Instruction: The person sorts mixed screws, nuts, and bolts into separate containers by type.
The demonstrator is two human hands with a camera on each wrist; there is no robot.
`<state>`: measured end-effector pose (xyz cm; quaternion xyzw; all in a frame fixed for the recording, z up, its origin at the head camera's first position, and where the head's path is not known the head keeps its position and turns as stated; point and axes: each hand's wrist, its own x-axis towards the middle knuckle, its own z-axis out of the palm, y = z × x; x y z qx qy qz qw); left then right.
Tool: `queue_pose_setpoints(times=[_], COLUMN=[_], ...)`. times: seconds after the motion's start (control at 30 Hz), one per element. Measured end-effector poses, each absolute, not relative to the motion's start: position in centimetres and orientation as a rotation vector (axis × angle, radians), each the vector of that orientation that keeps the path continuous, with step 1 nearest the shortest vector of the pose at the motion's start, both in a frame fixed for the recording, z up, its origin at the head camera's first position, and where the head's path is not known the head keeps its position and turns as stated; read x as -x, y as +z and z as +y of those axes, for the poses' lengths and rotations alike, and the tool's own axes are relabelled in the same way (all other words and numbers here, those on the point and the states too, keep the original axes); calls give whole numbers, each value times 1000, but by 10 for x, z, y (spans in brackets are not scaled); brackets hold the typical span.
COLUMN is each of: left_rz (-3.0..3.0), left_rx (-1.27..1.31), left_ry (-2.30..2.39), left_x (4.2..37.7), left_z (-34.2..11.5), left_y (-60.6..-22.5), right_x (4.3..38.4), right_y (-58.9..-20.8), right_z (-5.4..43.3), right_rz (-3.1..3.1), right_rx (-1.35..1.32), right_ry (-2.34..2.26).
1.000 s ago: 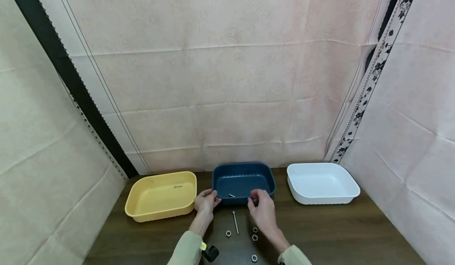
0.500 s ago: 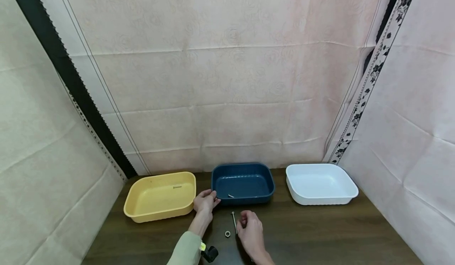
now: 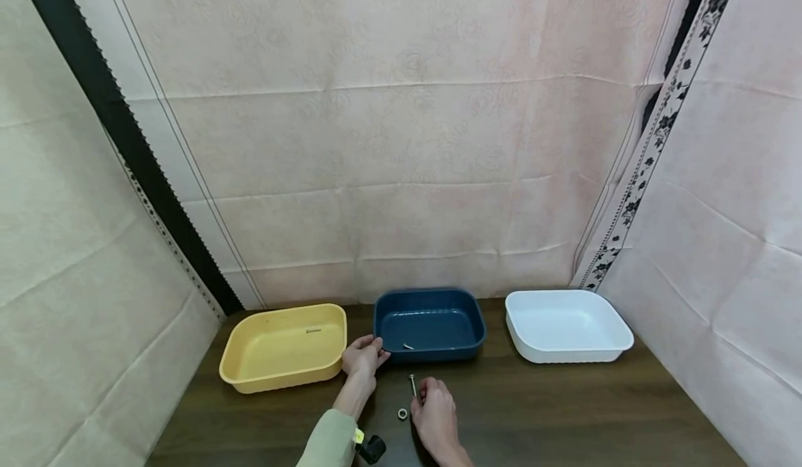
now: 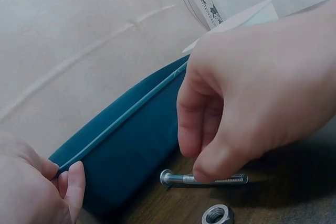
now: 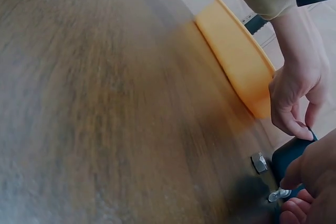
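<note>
The bolt (image 3: 413, 385) lies on the brown table (image 3: 564, 411), just on the person's side of the blue tray (image 3: 432, 354), and the right hand (image 3: 434, 417) is clearly the nearer of the two. From where I stand, the bolt's long axis runs mostly away from the person, its head at the far end pointing toward the tray and its tail coming back toward the right hand. That hand comes in from the near right, fingers curled, with the thumb tip lying across the shank in the left wrist view; whether it pinches the bolt or merely hovers at it, I can't tell. The left hand (image 3: 362, 361) is well apart from the right, up and to the left of the bolt, pinching the rim of the blue tray at its near left corner between thumb and fingers. A nut (image 3: 403, 415) sits on the table just left of the right hand, near the bolt's tail end, and a small screw (image 3: 409, 346) lies inside the blue tray, beyond the bolt's head.
</note>
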<state>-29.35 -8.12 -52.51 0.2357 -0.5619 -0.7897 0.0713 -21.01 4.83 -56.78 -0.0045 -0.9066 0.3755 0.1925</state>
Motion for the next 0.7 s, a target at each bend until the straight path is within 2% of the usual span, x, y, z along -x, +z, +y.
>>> queue_pose_setpoints(times=[0.3,0.7], left_rz=[-1688,-1684], left_rx=[-702,-699], left_ry=[-2375,-2384], left_x=[293,292], left_z=[-82,-82], left_y=[-525,-524], right_x=[216,220], right_y=[-571,-571], right_z=[46,50], right_rz=[-2582,-2653], right_rx=[47,-35], right_ry=[1041,970])
